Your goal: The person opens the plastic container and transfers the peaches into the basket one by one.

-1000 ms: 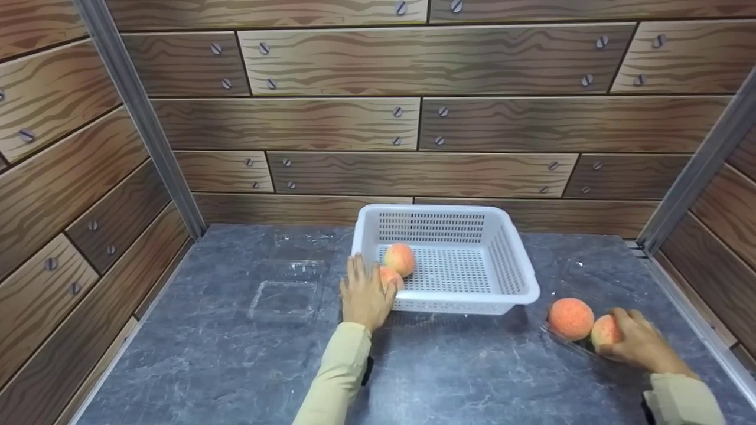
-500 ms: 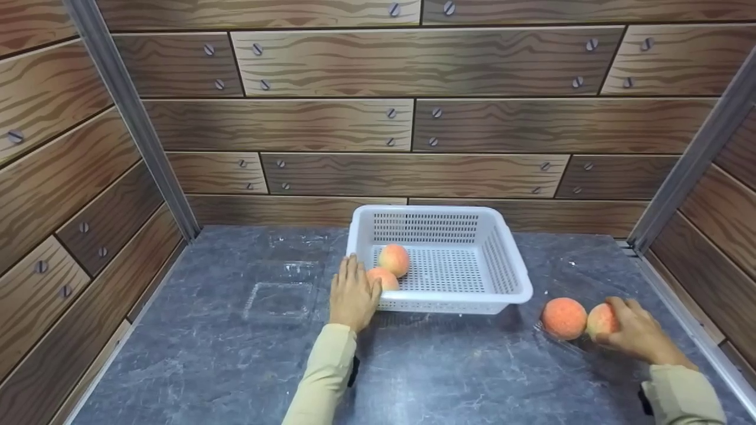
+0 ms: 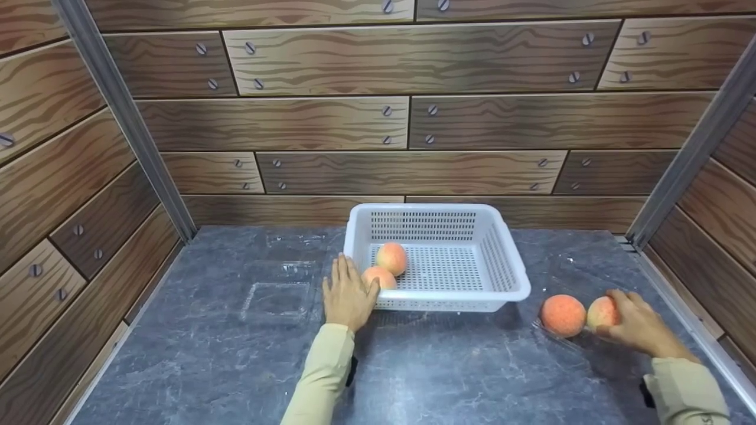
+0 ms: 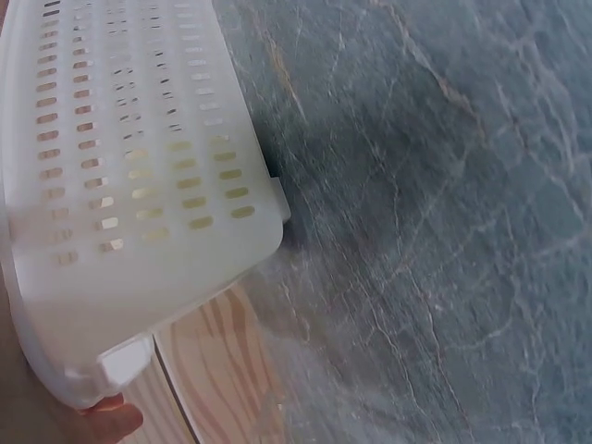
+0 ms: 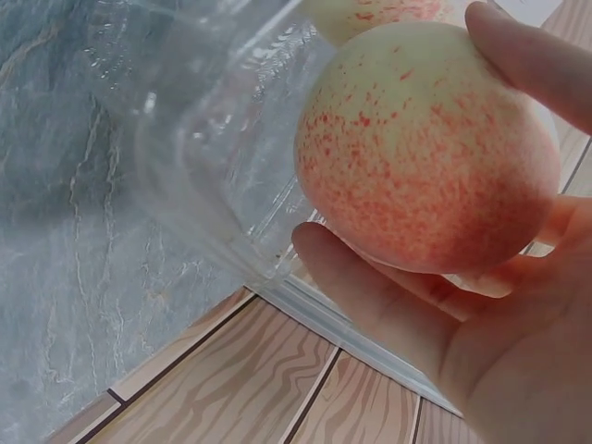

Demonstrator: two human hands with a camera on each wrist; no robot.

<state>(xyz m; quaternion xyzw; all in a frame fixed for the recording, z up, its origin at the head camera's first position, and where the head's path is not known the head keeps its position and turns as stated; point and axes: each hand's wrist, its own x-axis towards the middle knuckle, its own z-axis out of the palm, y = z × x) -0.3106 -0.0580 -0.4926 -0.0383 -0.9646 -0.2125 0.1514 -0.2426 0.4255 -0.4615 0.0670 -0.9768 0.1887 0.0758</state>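
Over the desk (image 3: 425, 372) at your 2 o'clock, right hand (image 3: 639, 324): grip spread to fruit width, fingers and thumb round the held peach (image 3: 602, 313). Second peach (image 3: 563, 316) is just beside it, at its 9 o'clock, by the clear tray (image 5: 171, 176). Can't tell if yours is off the tray.

I'd cup it with light, even fingertip pressure and go straight up, so it neither knocks its neighbour nor drags thin plastic.

Left hand (image 3: 348, 298), near 12 o'clock: fingers fairly straight, resting at the near-left corner of the basket (image 3: 449, 297). Light steadying should do; hard pressure could slide it. More clear plastic (image 3: 277, 284) at 11 o'clock. Inside the basket, two peaches (image 3: 379, 276) sit at its 8 o'clock.

Count: four peaches (one gripped, one beside, two in basket), one basket. Plastic pieces: too see-through to count.
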